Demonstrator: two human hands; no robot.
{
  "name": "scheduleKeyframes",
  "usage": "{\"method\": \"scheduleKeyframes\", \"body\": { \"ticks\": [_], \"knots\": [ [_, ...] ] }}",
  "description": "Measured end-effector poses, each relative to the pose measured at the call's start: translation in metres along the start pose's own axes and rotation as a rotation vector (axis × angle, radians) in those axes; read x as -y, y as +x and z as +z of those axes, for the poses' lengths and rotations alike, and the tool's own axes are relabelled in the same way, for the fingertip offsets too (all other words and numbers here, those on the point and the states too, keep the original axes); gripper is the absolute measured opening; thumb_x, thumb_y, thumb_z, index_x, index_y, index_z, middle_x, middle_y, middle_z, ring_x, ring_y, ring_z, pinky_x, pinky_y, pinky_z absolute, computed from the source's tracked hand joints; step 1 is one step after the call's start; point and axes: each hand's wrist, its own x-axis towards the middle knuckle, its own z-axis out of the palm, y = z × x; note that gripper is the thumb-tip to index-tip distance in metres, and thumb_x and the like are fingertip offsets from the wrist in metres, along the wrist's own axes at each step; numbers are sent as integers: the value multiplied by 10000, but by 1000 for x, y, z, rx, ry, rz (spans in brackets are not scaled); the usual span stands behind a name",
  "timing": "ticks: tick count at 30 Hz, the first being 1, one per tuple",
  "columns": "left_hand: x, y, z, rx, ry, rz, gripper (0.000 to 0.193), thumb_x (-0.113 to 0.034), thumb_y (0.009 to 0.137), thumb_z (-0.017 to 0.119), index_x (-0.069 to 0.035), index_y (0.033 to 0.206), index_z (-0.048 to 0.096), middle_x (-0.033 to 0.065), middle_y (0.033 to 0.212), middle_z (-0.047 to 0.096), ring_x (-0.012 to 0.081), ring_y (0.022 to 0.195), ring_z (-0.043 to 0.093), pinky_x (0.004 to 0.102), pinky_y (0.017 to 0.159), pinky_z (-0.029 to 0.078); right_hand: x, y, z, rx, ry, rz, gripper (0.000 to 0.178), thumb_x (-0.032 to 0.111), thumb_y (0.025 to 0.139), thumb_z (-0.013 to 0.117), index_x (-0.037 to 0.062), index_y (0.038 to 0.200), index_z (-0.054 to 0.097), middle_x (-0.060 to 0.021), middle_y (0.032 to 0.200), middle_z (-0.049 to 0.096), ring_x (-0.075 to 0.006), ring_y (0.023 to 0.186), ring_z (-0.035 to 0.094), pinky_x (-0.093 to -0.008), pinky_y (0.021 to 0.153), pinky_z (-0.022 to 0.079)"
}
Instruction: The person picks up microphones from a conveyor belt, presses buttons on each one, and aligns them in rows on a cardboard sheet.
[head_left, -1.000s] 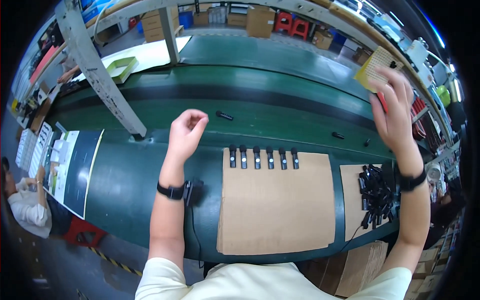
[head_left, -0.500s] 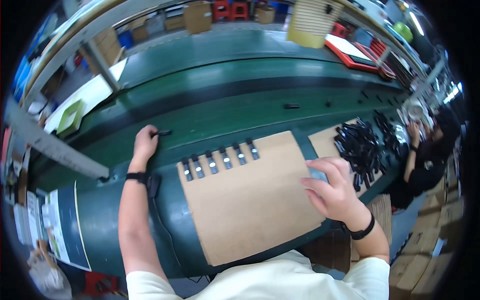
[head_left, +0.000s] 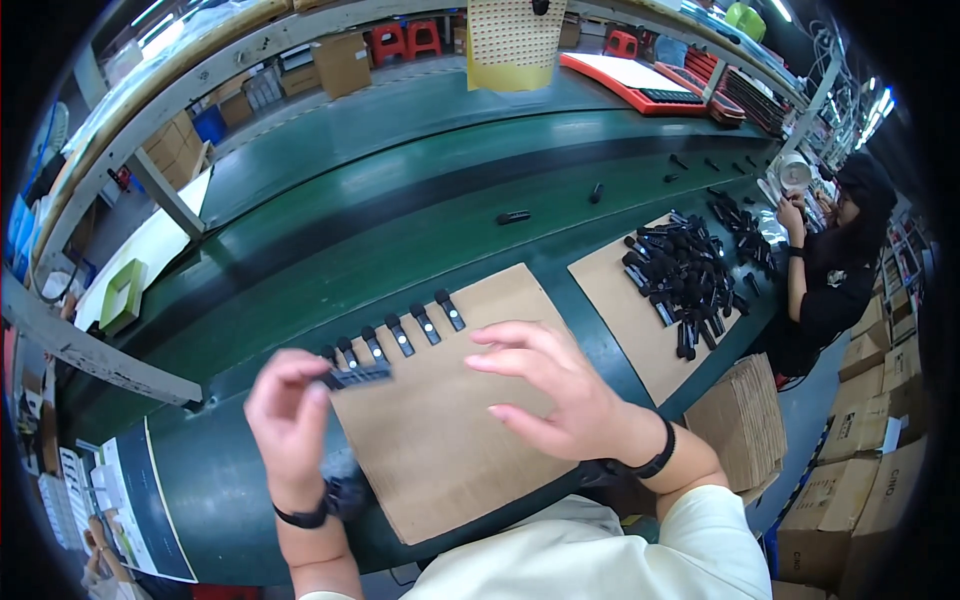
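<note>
Two of my left hand's (head_left: 290,415) fingers pinch a small black clip (head_left: 358,376) just over the cardboard sheet's (head_left: 450,440) near-left corner. My right hand (head_left: 550,395) hovers open above the sheet's middle, gripping nothing. Five more clips (head_left: 400,333) line its far edge; bare cardboard lies below them. A black pile (head_left: 690,275) sits off its right edge.

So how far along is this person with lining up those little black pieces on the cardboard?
A short row of small black parts already sits along the top edge of the brown cardboard sheet. In hand: the left hand pinches another black part near the row's left end, while the right hand hovers over the sheet. Left: most of the sheet is bare, and a big pile of black parts waits to the right.
</note>
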Motion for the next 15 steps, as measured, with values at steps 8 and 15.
{"method": "scheduleKeyframes", "body": {
  "ticks": [8, 15],
  "knots": [
    [-22, -34, 33, 202, 73, 88, 239, -14, 755, 730, 27, 977, 650, 141, 926, 646, 255, 833, 622, 340, 776, 496, -1, -7, 25, 55, 254, 51, 392, -15, 759, 746, -25, 1134, 633, -146, 984, 665, -264, 823, 630, -352, 735, 501],
    [-9, -31, 37, 324, 189, 146, 304, -28, 716, 774, 2, 995, 657, 134, 889, 664, 283, 786, 626, 363, 761, 507, -6, -14, 37, 72, 202, 29, 333, -4, 760, 757, -55, 1071, 649, -136, 836, 667, -257, 735, 627, -335, 677, 492]
  ]
}}
